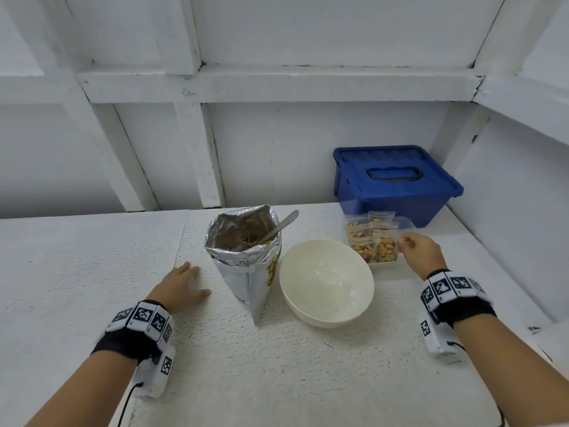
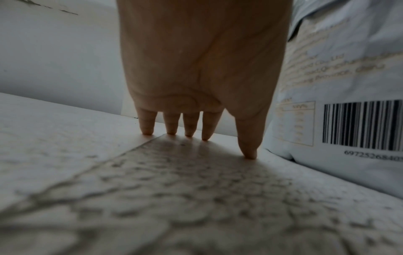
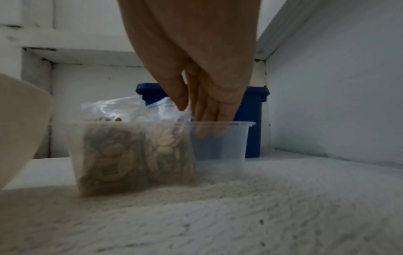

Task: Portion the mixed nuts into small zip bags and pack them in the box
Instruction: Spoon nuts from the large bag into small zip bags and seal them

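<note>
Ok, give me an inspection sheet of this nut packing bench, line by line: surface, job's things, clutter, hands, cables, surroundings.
Surface: white textured table, a seam running down its left part.
Job's things: open foil nut bag standing upright with a spoon in it; white bowl, looks empty; clear plastic box holding filled zip bags.
Clutter: blue lidded bin behind the box, lid on.
Hands: left hand rests on the table, fingers straight; right hand reaches into the box, fingers on a zip bag's top; a pinch is not clear.
Cables: black cable from the left wrist unit; another at the right forearm.
Surroundings: white panelled walls.
</note>
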A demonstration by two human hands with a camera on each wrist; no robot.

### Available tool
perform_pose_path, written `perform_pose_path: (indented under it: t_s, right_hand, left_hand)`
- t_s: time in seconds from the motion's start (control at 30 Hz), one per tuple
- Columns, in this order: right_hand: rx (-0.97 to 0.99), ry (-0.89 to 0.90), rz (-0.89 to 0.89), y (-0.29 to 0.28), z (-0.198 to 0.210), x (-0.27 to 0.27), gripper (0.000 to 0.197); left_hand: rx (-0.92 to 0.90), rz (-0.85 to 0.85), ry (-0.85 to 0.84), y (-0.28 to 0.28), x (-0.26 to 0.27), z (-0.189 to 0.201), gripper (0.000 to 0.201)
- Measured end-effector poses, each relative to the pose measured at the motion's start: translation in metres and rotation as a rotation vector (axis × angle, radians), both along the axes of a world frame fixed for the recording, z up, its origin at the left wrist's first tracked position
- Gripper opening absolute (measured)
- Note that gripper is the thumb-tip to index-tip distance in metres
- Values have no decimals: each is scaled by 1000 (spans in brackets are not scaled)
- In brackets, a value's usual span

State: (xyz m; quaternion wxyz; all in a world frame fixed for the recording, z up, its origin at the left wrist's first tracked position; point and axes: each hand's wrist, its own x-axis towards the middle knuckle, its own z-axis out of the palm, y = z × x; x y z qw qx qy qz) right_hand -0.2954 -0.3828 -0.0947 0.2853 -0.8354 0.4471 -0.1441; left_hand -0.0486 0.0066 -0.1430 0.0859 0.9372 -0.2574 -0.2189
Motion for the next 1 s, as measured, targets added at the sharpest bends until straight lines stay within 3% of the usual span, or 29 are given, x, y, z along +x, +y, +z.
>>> perform_pose_path:
  t_s: [0.1,0.2,0.33,0.47,0.57,0.63,0.8,0.9,1.0]
  right_hand:
    - [-138,-30,9,9,8,0,41]
    - [-314,-137,87,35,24,1,37]
    - [-218,-142,393,92,40,7,26]
    - [-33,190,645,124,27,17,37]
    - [11,484,745,136,16,26,62]
    - [-29,587,775,141,11,32,67]
    - [-123,603,753,143,3,38,41]
    - [-154,542,720,141,1,38,26]
    - [-125,459,679,140,-1,37,32]
  left_hand:
    - [0,-4,-16,-1,0,-1,75]
    - [-2,2,-15,-1,1,-2,75]
    - [2,4,-12,-2,0,-2,76]
    - [1,7,-12,-2,0,-3,76]
    - [3,11,-13,-3,-1,-2,76]
    - [8,14,-14,-3,-2,-2,76]
    - [15,20,-14,-2,-2,-3,76]
    - [10,17,-14,-3,-2,-2,76]
    - [6,18,-15,-3,-3,-2,76]
